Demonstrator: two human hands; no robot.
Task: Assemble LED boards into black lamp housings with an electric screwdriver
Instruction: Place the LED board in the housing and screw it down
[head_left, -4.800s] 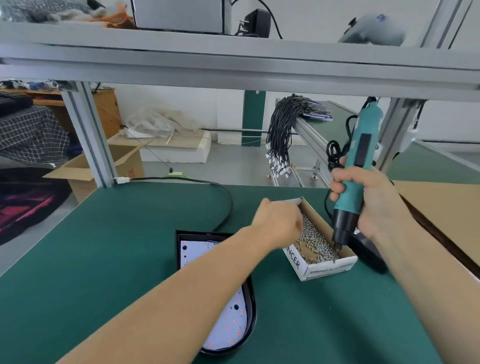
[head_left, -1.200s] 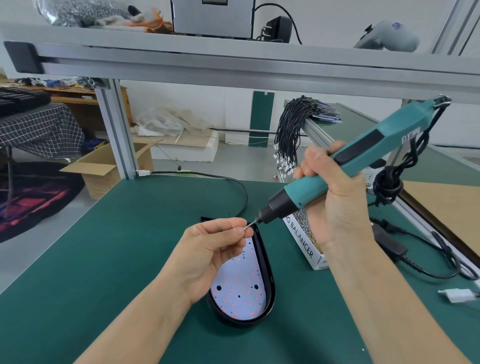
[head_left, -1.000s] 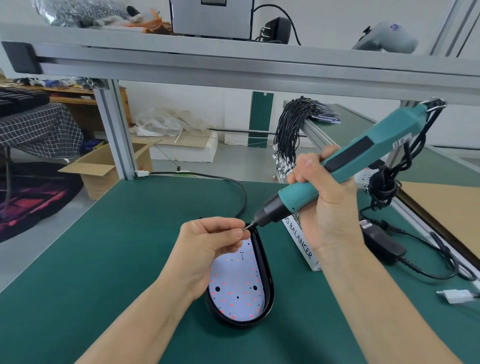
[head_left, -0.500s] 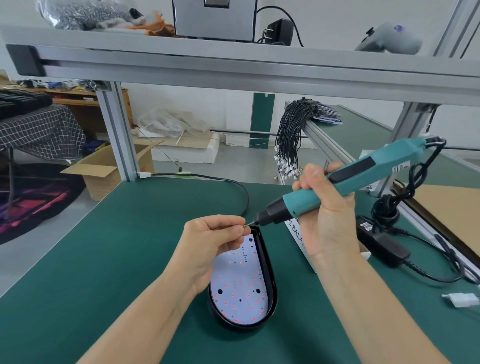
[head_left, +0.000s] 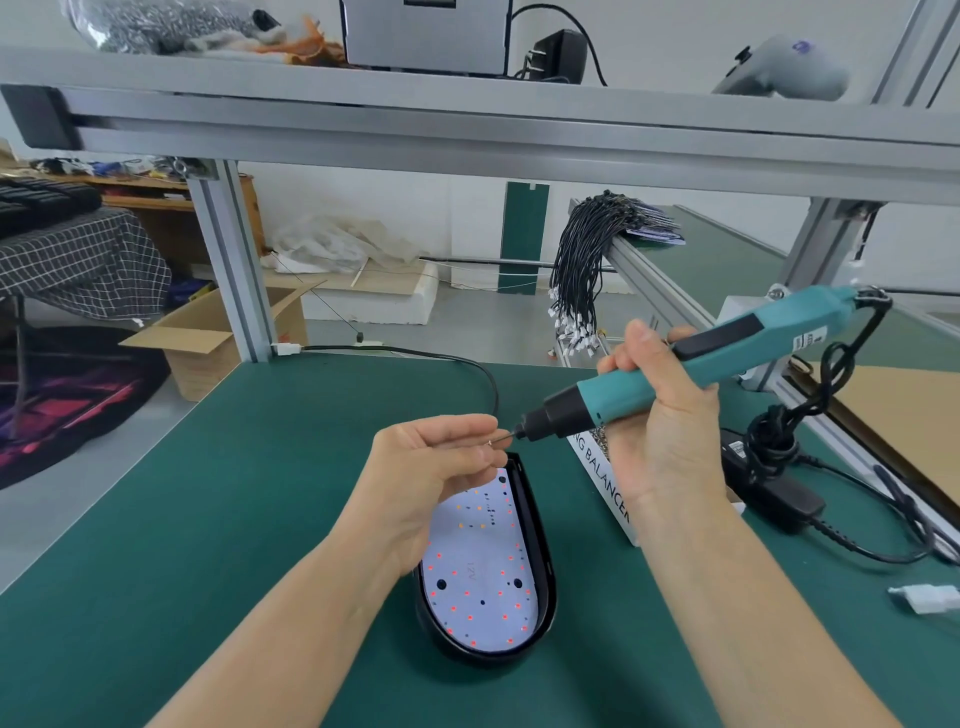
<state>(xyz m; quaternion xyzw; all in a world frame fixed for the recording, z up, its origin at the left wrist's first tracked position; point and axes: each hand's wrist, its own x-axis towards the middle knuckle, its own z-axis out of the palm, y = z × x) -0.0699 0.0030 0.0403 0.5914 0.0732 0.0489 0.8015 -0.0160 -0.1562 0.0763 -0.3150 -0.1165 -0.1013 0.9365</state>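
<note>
A black lamp housing (head_left: 544, 582) lies on the green mat with a white LED board (head_left: 480, 582) inside it, dotted with red and orange LEDs. My left hand (head_left: 436, 478) hovers over the housing's far end and pinches a small screw (head_left: 492, 442) between thumb and fingers. My right hand (head_left: 660, 431) grips a teal electric screwdriver (head_left: 691, 364), held nearly level. Its bit tip touches the screw at my left fingertips. The far part of the board is hidden under my left hand.
A white screw box (head_left: 605, 488) stands just right of the housing, mostly behind my right hand. A black power adapter (head_left: 774, 493) and coiled cable lie further right, with a white plug (head_left: 927, 597). A black wire (head_left: 415, 356) runs across the mat's far side. An aluminium frame (head_left: 467, 140) spans overhead.
The screwdriver has tilted flatter and dropped a little. My left hand stays pinched at the bit tip. Several seconds ago my left hand was at the screw box.
</note>
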